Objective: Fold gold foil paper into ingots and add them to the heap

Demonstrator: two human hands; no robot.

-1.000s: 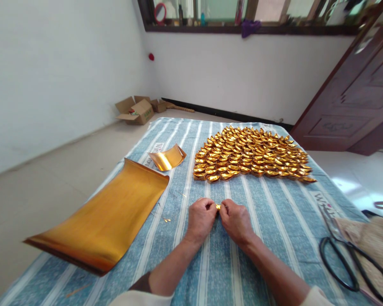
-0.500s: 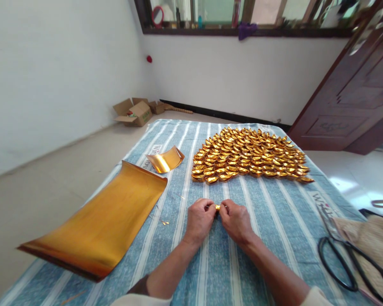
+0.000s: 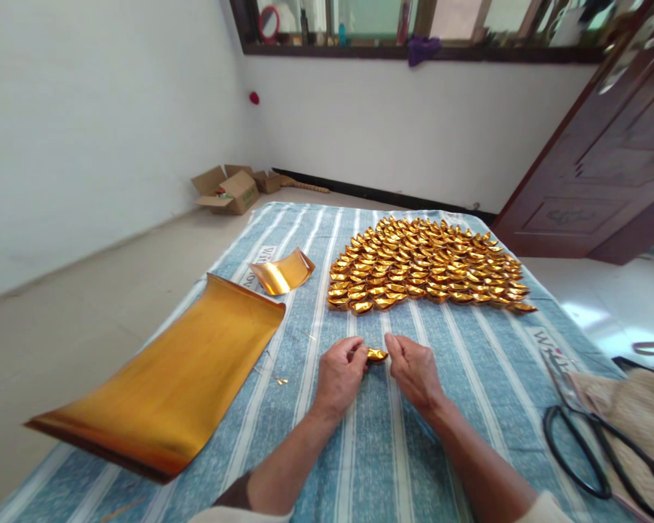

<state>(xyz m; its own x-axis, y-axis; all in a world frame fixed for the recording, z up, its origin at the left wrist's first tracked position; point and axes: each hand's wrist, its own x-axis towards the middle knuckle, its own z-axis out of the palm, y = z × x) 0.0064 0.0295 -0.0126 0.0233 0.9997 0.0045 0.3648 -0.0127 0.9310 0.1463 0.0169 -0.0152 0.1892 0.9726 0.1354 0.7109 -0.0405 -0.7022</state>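
Since half a second ago the right hand (image 3: 414, 374) has let go and opened beside the gold ingot (image 3: 376, 355), now pinched by the left hand (image 3: 341, 374) alone above the striped cloth (image 3: 469, 378). Left lies a foil sheet (image 3: 163, 381); beyond, the ingot pile (image 3: 425, 265).

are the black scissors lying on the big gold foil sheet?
No, the black-handled scissors lie at the right edge of the blue striped cloth, far from the large gold foil sheet on the left.
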